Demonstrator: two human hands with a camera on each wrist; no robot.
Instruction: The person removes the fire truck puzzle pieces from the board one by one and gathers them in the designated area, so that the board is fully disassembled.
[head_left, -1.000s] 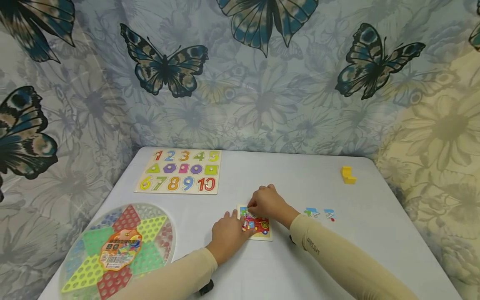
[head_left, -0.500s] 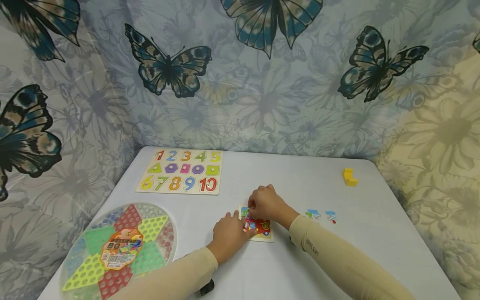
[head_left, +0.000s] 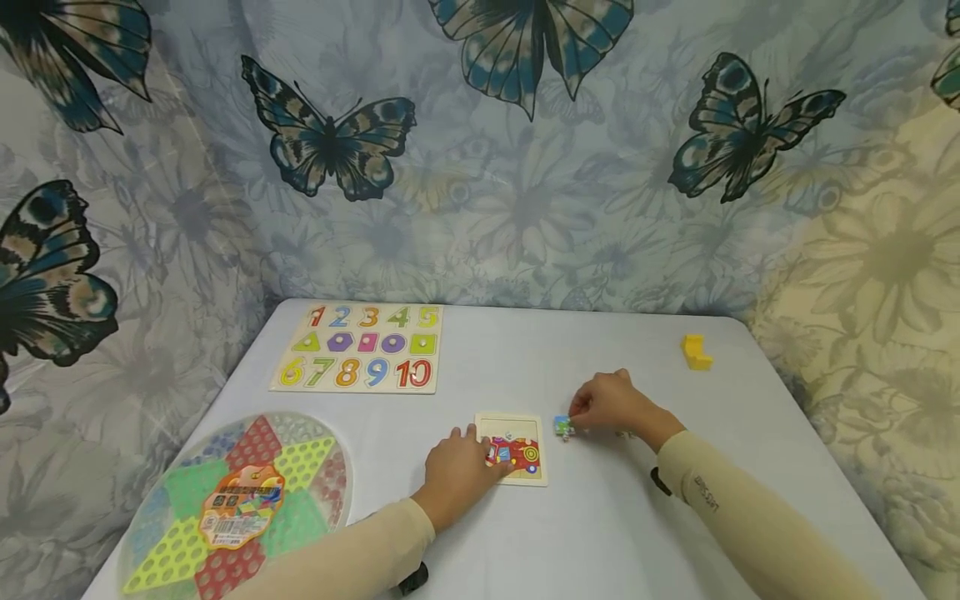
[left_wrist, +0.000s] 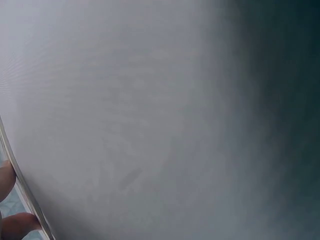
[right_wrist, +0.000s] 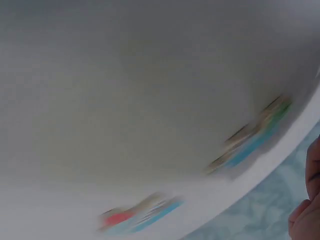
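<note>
A small square puzzle board (head_left: 508, 479) with a wooden frame lies on the table. A red truck picture fills its lower part and its upper part shows bare pale wood. My left hand (head_left: 459, 473) rests on its left side, fingers extended and thumb over the lower part. To the right of the board, my right hand (head_left: 611, 404) pinches a small blue and green puzzle piece (head_left: 563, 427) with fingers and thumb. Two more pieces show blurred in the right wrist view: a blue and green piece (right_wrist: 257, 140) and a blue piece with red (right_wrist: 142, 217). In the head view, my right hand mostly hides them.
A number and shape board (head_left: 356, 348) lies at the back left. A round Chinese checkers board (head_left: 240, 508) with an orange label takes up the front left. At the back right sits a yellow block (head_left: 697, 352). The white table (head_left: 525, 542) meets a patterned wall behind.
My right hand has moved right, off the board, carrying the blue and green puzzle piece. The board's upper part now shows bare. My left hand has stayed on the board.
</note>
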